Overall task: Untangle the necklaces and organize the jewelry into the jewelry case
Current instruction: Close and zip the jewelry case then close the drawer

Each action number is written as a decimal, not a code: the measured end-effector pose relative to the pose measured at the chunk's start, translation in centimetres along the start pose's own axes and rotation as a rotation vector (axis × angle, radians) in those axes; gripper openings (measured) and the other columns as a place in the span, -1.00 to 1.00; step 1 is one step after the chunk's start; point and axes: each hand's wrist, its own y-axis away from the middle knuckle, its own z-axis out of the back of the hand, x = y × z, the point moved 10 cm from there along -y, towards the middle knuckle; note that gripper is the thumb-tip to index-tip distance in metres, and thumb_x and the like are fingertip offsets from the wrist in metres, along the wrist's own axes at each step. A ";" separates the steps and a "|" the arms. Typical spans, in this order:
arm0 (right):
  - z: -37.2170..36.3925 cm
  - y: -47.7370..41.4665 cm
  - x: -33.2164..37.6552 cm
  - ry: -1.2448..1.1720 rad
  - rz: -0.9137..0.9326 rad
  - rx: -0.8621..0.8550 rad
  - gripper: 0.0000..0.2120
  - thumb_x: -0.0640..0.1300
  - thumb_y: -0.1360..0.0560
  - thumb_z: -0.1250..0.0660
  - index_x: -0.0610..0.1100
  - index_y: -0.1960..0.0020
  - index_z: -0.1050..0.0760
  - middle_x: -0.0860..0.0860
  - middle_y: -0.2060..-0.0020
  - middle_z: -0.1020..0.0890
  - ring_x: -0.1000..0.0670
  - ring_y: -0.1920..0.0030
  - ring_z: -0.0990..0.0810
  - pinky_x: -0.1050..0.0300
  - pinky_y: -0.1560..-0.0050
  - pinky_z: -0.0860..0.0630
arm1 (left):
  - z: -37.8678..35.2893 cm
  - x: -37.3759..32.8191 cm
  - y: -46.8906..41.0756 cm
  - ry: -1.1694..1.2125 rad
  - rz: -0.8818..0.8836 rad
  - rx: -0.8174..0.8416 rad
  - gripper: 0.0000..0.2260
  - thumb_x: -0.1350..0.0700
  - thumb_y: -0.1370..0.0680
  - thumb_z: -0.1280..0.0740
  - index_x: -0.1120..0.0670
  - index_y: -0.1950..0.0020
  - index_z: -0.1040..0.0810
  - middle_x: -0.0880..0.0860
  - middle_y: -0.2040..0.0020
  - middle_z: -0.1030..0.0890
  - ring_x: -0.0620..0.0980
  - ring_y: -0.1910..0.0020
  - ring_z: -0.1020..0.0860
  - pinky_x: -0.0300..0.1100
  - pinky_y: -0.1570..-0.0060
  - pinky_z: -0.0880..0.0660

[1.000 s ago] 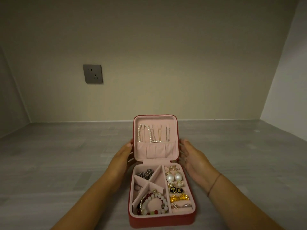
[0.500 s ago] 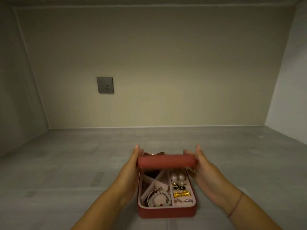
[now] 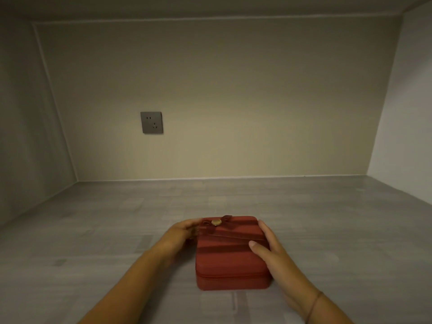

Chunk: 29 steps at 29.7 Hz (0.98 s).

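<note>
The red jewelry case (image 3: 230,258) lies on the grey surface with its lid down, so the jewelry inside is hidden. A dark red bow with a gold button (image 3: 216,222) sits at the lid's far edge. My left hand (image 3: 181,235) cups the case's far left corner, fingers curled by the bow. My right hand (image 3: 273,252) holds the right side, with the thumb pressed on the lid and the fingers along the wall.
The grey wood-grain surface (image 3: 93,230) stretches all round the case, inside a recess with beige walls. A grey wall socket (image 3: 151,122) is on the back wall, left of centre. A thin band (image 3: 314,305) circles my right wrist.
The lid, upright and showing necklaces a second ago, has swung down onto the base. Both hands followed it from the lid's sides to the closed case.
</note>
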 end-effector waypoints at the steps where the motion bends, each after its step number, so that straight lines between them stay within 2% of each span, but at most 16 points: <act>1: 0.1 0.0 -0.1 -0.012 0.007 -0.016 -0.48 -0.21 -0.56 -0.24 0.08 -0.45 -0.21 0.05 -0.28 -0.45 0.17 -0.14 -0.49 0.37 0.06 -0.51 | -0.4 0.0 -0.2 -0.059 -0.016 0.066 -0.52 0.49 -0.53 -0.05 0.13 -0.27 -0.55 0.17 -0.12 -0.65 0.13 -0.14 -0.61 0.00 -0.20 -0.50; 3: 0.2 0.1 -0.1 -0.012 0.026 -0.042 -0.51 -0.22 -0.57 -0.21 0.08 -0.44 -0.22 0.06 -0.27 -0.44 0.21 -0.12 -0.47 0.39 0.10 -0.51 | -1.1 -0.5 -0.3 -0.167 -0.055 0.177 -0.51 0.49 -0.54 -0.07 0.10 -0.28 -0.56 0.14 -0.17 -0.63 0.11 -0.19 -0.58 0.04 -0.28 -0.44; 6: 0.3 0.4 -0.3 -0.005 0.040 -0.058 -0.55 -0.17 -0.58 -0.21 0.13 -0.41 -0.24 0.11 -0.23 -0.45 0.21 -0.13 -0.47 0.36 0.11 -0.51 | -1.5 -1.1 -0.5 -0.201 -0.047 0.206 -0.69 0.33 -0.59 -0.19 0.08 -0.22 -0.60 0.14 -0.14 -0.65 0.13 -0.17 -0.59 0.08 -0.31 -0.42; 8: 0.4 0.0 -0.6 -0.045 0.003 -0.035 -0.64 -0.08 -0.58 -0.21 0.14 -0.35 -0.32 0.14 -0.19 -0.50 0.15 -0.16 -0.50 0.31 -0.02 -0.47 | -1.1 -1.1 -0.5 -0.124 -0.044 0.161 -0.75 0.18 -0.62 -0.20 0.08 -0.18 -0.63 0.15 -0.13 -0.65 0.13 -0.16 -0.60 0.11 -0.33 -0.39; 10: 0.8 -1.3 -0.4 -0.162 -0.059 0.020 -0.74 -0.03 -0.60 -0.14 0.06 -0.26 -0.45 0.11 -0.13 -0.59 0.12 -0.15 -0.54 0.25 -0.10 -0.42 | -1.1 -0.8 -0.3 -0.039 -0.054 0.158 -0.68 0.01 -0.64 -0.14 0.06 -0.21 -0.61 0.13 -0.17 -0.63 0.11 -0.20 -0.57 0.10 -0.35 -0.36; 12: 2.0 -3.6 -0.6 -0.172 -0.122 0.064 -0.71 -0.10 -0.63 -0.08 -0.03 -0.30 -0.42 0.06 -0.17 -0.56 0.08 -0.19 -0.50 0.20 -0.18 -0.38 | -1.6 -0.5 0.2 -0.019 -0.061 0.189 -0.63 -0.14 -0.61 -0.15 0.01 -0.23 -0.60 0.11 -0.19 -0.62 0.09 -0.22 -0.56 0.06 -0.32 -0.39; 15: 3.2 -7.2 -1.1 0.077 -0.125 0.206 -0.58 -0.33 -0.60 -0.10 -0.04 -0.41 -0.31 -0.02 -0.34 -0.45 0.01 -0.32 -0.44 0.11 -0.34 -0.34 | -2.7 -0.8 1.2 -0.080 -0.079 0.188 -0.62 -0.17 -0.50 -0.30 -0.04 -0.25 -0.55 0.03 -0.13 -0.66 0.02 -0.12 -0.62 -0.05 -0.19 -0.51; 18: 2.5 -8.6 -1.9 0.210 -0.119 0.373 -0.46 -0.50 -0.52 -0.10 -0.08 -0.39 -0.35 -0.04 -0.31 -0.49 0.02 -0.28 -0.49 0.13 -0.29 -0.42 | -3.1 -1.0 1.2 -0.054 -0.095 0.181 -0.58 -0.14 -0.44 -0.36 -0.04 -0.26 -0.52 0.03 -0.10 -0.67 0.02 -0.09 -0.63 -0.06 -0.14 -0.54; 20: 2.0 -8.9 -1.6 0.262 -0.067 0.421 -0.56 -0.46 -0.51 -0.19 -0.15 -0.33 -0.44 -0.04 -0.23 -0.58 0.01 -0.24 -0.54 0.09 -0.27 -0.46 | -3.0 -1.0 1.1 -0.028 -0.092 0.166 -0.60 -0.10 -0.45 -0.36 -0.03 -0.26 -0.53 0.04 -0.11 -0.66 0.03 -0.09 -0.63 -0.04 -0.16 -0.53; 25: 3.1 -9.9 -1.2 0.315 0.001 0.330 -0.73 -0.37 -0.52 -0.26 -0.14 -0.12 -0.60 -0.08 0.00 -0.69 -0.04 0.01 -0.63 -0.02 -0.10 -0.51 | -3.0 -0.7 0.7 0.003 -0.076 0.159 -0.63 -0.07 -0.47 -0.34 -0.02 -0.26 -0.54 0.07 -0.12 -0.66 0.06 -0.11 -0.63 -0.01 -0.18 -0.51; 29: 4.1 -10.5 -1.5 0.399 -0.001 0.255 -0.78 -0.33 -0.51 -0.28 -0.12 -0.01 -0.64 0.02 0.19 -0.71 0.15 0.24 -0.62 0.16 0.15 -0.49 | -3.1 -0.2 0.3 0.005 -0.040 0.145 -0.66 -0.07 -0.51 -0.33 -0.02 -0.25 -0.54 0.09 -0.12 -0.66 0.08 -0.11 -0.62 0.00 -0.18 -0.51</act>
